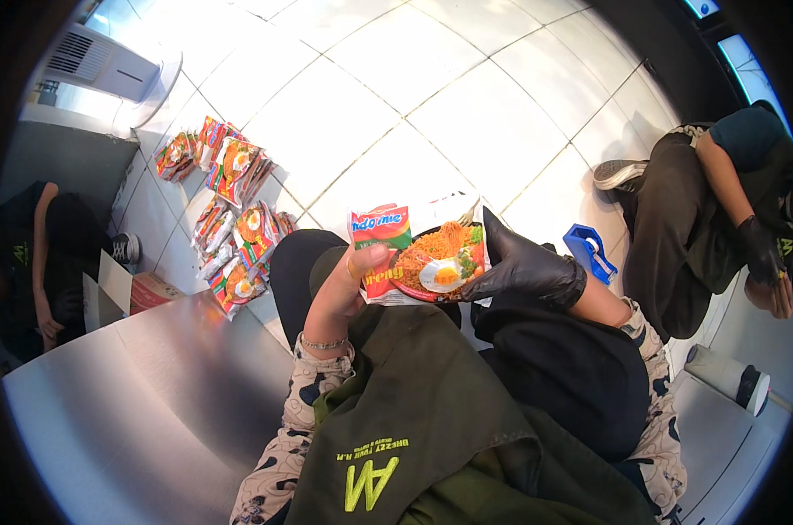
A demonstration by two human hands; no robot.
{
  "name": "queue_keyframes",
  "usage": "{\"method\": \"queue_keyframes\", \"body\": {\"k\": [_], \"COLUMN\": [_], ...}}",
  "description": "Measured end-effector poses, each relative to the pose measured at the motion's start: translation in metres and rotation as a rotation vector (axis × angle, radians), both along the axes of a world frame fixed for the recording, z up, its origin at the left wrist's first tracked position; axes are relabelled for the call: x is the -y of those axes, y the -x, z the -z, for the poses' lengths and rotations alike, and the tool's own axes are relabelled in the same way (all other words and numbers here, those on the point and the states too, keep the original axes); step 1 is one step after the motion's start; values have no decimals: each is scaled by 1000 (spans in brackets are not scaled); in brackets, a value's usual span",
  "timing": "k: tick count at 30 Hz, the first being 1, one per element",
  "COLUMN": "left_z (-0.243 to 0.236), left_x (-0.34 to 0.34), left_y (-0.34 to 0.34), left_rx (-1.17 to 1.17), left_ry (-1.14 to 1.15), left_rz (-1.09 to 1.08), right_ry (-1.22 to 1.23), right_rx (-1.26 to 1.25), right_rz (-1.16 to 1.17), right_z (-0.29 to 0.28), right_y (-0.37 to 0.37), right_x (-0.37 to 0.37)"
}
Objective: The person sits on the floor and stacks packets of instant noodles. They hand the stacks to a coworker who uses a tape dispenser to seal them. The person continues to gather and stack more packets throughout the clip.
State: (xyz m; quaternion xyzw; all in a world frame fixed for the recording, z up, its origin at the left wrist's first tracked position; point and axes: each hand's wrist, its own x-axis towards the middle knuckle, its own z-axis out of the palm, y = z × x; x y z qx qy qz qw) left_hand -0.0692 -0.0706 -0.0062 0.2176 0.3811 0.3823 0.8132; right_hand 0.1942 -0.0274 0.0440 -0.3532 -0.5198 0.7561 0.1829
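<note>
A packet of instant noodles [425, 255], white and red with a picture of fried noodles and egg, is held up above my lap between both hands. My bare left hand [348, 284] grips its left end, the thumb lying across the front. On the right end, my right hand [529, 267] in a black glove has its thumb on the lower front edge and its fingers behind the packet. The fingers behind the packet are hidden on both sides. Several like noodle packets [237, 171] lie piled on the floor to the left.
A blue tape dispenser [590, 252] sits on the floor right of my right hand. An open cardboard box [138, 289] stands at the left beside a metal panel [151, 402]. One person [676, 219] sits at the right, wearing a black glove; another person [42, 262] is at the far left.
</note>
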Motion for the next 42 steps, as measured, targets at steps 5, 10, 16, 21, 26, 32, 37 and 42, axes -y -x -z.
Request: {"method": "queue_keyframes", "body": {"k": [5,10,16,21,26,32,37,42], "left_z": [13,24,14,27,36,16,13,10], "left_x": [0,3,5,6,8,6,7,7], "left_y": [3,9,4,6,12,7,7,6], "left_rx": [25,54,92,113,140,111,117,100], "left_ry": [27,55,36,39,61,38,28,25], "left_rz": [-17,-10,-71,-97,-80,-77,-66,-53], "right_ry": [24,167,237,240,214,146,147,155], "right_rx": [-20,-19,19,57,47,7,19,9], "right_rz": [4,-18,-36,-49,-42,-23,-35,-19], "right_z": [-2,-1,-3,-7,-9,8,5,7], "right_y": [0,-4,-8,-7,-5,-8,-7,-7], "right_x": [-1,-2,-4,-5,-4,1,-1,-1]}}
